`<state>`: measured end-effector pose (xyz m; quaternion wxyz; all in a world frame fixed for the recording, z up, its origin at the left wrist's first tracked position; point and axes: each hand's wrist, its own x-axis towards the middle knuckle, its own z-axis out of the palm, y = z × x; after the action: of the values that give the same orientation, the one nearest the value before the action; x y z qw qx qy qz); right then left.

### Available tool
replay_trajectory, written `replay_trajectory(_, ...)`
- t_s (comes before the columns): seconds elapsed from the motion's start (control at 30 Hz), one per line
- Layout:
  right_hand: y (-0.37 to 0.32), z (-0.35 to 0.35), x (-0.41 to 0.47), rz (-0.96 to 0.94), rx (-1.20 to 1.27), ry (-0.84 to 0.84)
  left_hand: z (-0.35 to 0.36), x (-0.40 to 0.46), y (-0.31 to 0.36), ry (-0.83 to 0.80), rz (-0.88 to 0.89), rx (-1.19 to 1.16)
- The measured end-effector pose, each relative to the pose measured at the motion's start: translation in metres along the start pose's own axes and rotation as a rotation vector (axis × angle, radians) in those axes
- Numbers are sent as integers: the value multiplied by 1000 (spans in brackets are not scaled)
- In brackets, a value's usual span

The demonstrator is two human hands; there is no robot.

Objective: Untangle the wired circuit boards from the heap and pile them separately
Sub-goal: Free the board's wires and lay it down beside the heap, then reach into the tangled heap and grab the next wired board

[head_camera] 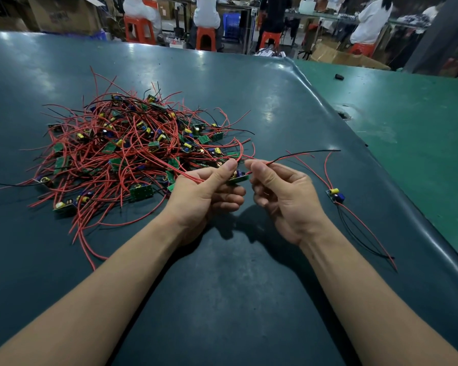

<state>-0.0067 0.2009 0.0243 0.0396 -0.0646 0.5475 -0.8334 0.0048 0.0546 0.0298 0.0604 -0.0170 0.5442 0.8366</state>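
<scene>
L hand (209, 191) pinches red wires (188, 175), R hand (280, 191) pinches lead (288, 157); board (239, 178) light, wires floppy, snag-prone—hold near board.

L hand (209, 191) & R hand (280, 194) pinch wires of one board (238, 178); heap (132, 146) left, separate board (335, 194) right.

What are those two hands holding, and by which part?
One small green wired circuit board between them. The left hand pinches its red wires beside the board; the right hand pinches its red and black leads.
</scene>
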Motion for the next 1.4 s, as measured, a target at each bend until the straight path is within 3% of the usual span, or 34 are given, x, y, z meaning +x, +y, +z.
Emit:
replay_trajectory(0.13,-2,-1,3,-22,-3,79,0,1,-3,29,64,31)
replay_trajectory(0.57,-29,-32,13,-118,322,481,-4,2,-8,42,197,32)
replay_trajectory(0.67,-26,-28,15,-106,320,457,0,-1,-12,-25,211,46)
replay_trajectory(0.83,-27,-34,15,-101,402,376,-1,5,-6,-4,78,-90)
replay_trajectory(0.97,-27,-36,14,-90,365,323,-6,5,-9,-24,134,-31)
replay_trajectory(1.2,-32,-44,12,-94,276,579,-19,13,-2,156,370,-55)
replay_trajectory(1.23,-31,-41,11,-38,155,529,-19,13,-2,167,413,-15)
replay_trajectory(1.3,-22,-26,5,105,-68,236,-16,12,-3,144,466,93)
replay_trajectory(1.37,-10,-8,-2,173,-145,-46,-11,9,-6,71,460,195)
replay_trajectory(1.4,-5,-1,-3,153,-148,-109,-10,7,-8,38,449,235)
